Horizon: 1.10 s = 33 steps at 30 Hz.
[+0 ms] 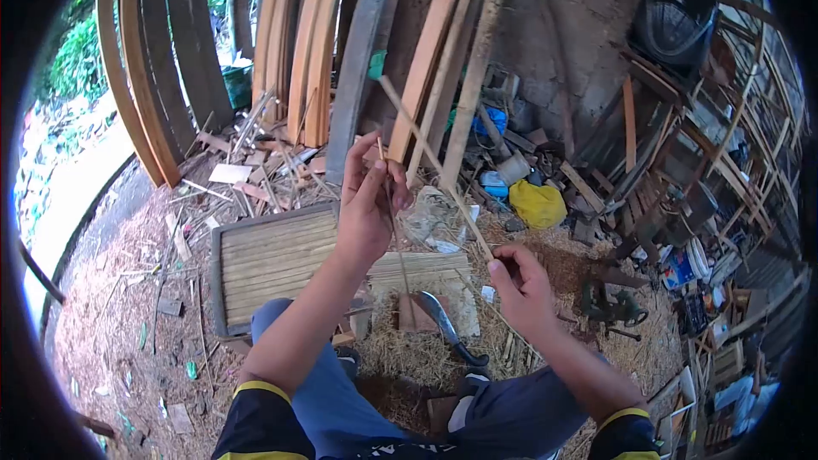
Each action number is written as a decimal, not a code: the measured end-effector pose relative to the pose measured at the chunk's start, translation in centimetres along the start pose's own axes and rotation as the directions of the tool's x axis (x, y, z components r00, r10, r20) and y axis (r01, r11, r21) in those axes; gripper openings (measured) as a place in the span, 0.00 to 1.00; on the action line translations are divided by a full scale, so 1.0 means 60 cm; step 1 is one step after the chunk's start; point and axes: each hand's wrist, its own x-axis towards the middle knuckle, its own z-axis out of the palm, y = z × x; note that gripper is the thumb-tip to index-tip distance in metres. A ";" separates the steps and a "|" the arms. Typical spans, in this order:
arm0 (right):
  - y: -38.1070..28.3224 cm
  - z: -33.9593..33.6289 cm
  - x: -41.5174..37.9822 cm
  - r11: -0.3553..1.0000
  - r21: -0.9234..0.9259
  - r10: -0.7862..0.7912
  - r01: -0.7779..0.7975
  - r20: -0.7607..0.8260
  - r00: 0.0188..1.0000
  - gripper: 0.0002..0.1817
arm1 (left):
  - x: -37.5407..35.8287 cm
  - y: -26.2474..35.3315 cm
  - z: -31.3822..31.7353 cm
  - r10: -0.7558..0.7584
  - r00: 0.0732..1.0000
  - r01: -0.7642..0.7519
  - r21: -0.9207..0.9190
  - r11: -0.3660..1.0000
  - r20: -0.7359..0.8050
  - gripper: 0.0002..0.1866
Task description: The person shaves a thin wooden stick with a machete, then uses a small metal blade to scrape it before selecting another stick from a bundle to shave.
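Note:
My left hand is raised in the middle, its fingers closed in a pinch on a thin wooden strip that hangs down toward the ground. Lower and to the right, my right hand grips the near end of a longer pale wooden strip, which slants up and left past my left hand. Between my feet lies a curved-blade machete with a dark handle. A framed panel of pale slats rests beside my left knee, and a bundle of thin strips lies beneath my hands.
Wood shavings and offcuts litter the ground. Tall planks lean on the wall ahead. A yellow bag sits among scraps at the back right. A metal vise-like tool stands right of my right hand, and a black fan-like unit is higher up.

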 end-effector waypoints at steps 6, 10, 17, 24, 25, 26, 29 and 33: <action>0.115 0.146 -0.074 1.000 -0.007 -0.022 0.021 -0.196 0.980 0.08 | -0.003 0.040 -0.043 0.003 0.975 0.010 0.059 0.998 -0.223 0.20; 0.142 0.184 -0.095 0.997 -0.026 0.071 -0.076 -0.162 0.984 0.08 | -0.016 0.033 -0.073 -0.022 0.976 0.047 0.108 0.993 -0.217 0.19; 0.169 0.245 -0.120 0.983 0.116 0.157 -0.141 -0.152 0.976 0.06 | -0.029 0.033 -0.071 -0.048 0.966 0.078 0.109 0.991 -0.253 0.17; 0.172 0.258 -0.112 0.877 0.394 0.296 -0.275 0.008 0.955 0.05 | -0.029 0.020 -0.085 0.049 0.971 0.005 0.226 0.974 -0.233 0.17; 0.178 0.260 -0.113 0.873 0.398 0.301 -0.283 0.016 0.953 0.05 | -0.029 0.018 -0.088 0.043 0.972 0.012 0.234 0.972 -0.229 0.17; 0.182 0.260 -0.115 0.867 0.404 0.308 -0.291 0.023 0.951 0.05 | -0.029 0.014 -0.092 0.054 0.972 0.004 0.249 0.968 -0.227 0.17; 0.188 0.249 -0.116 0.879 0.324 0.347 -0.348 0.064 0.936 0.05 | -0.030 0.006 -0.096 0.071 0.971 -0.005 0.278 0.961 -0.229 0.17; 0.199 0.243 -0.118 0.878 0.336 0.353 -0.341 0.027 0.935 0.06 | -0.033 0.001 -0.086 0.061 0.963 0.019 0.294 0.956 -0.263 0.19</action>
